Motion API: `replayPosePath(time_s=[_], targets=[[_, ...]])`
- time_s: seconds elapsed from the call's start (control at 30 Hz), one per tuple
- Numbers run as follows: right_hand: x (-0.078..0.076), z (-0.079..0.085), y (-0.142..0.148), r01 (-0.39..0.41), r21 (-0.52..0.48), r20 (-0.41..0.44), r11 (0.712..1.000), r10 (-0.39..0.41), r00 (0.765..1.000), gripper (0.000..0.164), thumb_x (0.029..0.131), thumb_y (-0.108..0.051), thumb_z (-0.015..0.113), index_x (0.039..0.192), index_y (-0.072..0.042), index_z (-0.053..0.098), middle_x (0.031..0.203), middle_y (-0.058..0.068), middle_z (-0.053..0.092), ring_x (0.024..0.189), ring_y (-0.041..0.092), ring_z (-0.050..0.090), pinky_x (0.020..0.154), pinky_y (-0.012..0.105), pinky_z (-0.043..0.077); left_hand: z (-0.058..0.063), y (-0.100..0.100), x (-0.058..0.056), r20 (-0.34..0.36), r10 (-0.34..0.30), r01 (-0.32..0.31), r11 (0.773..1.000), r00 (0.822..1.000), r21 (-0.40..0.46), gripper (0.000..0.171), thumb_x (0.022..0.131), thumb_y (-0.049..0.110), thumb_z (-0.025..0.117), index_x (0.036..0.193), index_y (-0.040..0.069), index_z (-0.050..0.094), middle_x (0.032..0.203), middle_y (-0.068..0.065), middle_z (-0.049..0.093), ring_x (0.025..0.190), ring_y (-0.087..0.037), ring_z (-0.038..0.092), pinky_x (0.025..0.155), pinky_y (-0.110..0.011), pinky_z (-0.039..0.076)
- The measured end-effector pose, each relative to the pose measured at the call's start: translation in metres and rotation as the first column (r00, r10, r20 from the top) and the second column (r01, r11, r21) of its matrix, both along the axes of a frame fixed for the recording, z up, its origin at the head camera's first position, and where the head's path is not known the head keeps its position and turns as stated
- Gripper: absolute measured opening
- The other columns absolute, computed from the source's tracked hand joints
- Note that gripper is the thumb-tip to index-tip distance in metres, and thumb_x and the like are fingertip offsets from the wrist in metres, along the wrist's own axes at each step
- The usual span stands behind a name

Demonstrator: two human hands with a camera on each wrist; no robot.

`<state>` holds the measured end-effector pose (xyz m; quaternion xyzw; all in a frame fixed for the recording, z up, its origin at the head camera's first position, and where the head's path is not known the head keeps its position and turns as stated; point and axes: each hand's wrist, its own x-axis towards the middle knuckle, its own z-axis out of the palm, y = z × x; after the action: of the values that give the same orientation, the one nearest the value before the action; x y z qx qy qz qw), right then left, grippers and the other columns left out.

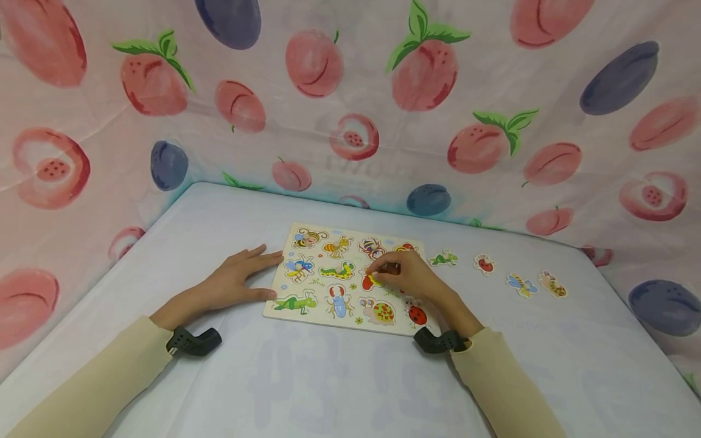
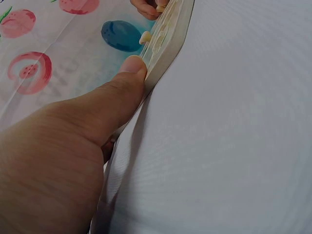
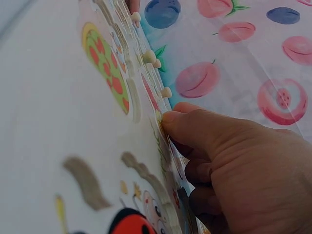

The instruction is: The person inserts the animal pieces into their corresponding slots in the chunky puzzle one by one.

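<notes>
Fruit-print cloth (image 1: 350, 91) surrounds a pale table (image 1: 328, 377). Left hand (image 1: 241, 278) lies flat, steadying the puzzle board (image 1: 306, 307); right hand (image 1: 408, 274) pinches a red piece (image 1: 368, 281) at its slot. Four loose pieces (image 1: 520, 284) wait.

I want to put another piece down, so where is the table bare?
Bare patches: the near table between both sleeves, and left of the left hand. Crowded: the puzzle board, where the right hand pinches a piece, and the loose pieces to its right.
</notes>
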<state>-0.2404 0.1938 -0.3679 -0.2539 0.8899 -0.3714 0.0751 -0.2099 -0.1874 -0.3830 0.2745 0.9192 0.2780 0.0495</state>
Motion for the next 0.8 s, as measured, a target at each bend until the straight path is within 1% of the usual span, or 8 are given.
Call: replayPosePath(time_s=[0.23, 0.5, 0.8], targets=[[0.0004, 0.0009, -0.0008, 0.001, 0.007, -0.014, 1.0, -0.001, 1.0, 0.009, 0.087, -0.018, 0.073, 0.093, -0.025, 0.074, 0.086, -0.006, 0.065, 0.063, 0.015, 0.048, 0.054, 0.024, 0.039, 0.0002, -0.0002, 0.0006, 0.005, 0.005, -0.005, 1.0, 1.0, 0.0, 0.082, 0.081, 0.053, 0.07, 0.147, 0.014, 0.041, 0.152, -0.003, 0.035, 0.142, -0.037, 0.015, 0.109, -0.062, 0.011], [0.0009, 0.0024, -0.0005, -0.009, 0.023, -0.031, 1.0, 0.009, 0.999, 0.009, 0.087, -0.018, 0.072, 0.093, -0.025, 0.073, 0.078, -0.004, 0.062, 0.061, 0.016, 0.047, 0.053, 0.025, 0.038, 0.0001, -0.0004, 0.0001, 0.003, -0.006, 0.006, 1.0, 1.0, 0.007, 0.081, 0.081, 0.052, 0.07, 0.147, 0.014, 0.041, 0.152, -0.002, 0.035, 0.143, -0.036, 0.015, 0.109, -0.061, 0.01], [0.0018, 0.0029, -0.0004, -0.008, 0.021, -0.03, 1.0, 0.009, 1.0, 0.01, 0.087, -0.016, 0.072, 0.095, -0.023, 0.073, 0.076, -0.003, 0.06, 0.062, 0.016, 0.047, 0.053, 0.025, 0.038, 0.0004, -0.0001, 0.0002, 0.006, -0.001, 0.001, 1.0, 1.0, 0.002, 0.081, 0.081, 0.052, 0.07, 0.147, 0.014, 0.041, 0.152, -0.002, 0.035, 0.143, -0.036, 0.014, 0.109, -0.061, 0.011]])
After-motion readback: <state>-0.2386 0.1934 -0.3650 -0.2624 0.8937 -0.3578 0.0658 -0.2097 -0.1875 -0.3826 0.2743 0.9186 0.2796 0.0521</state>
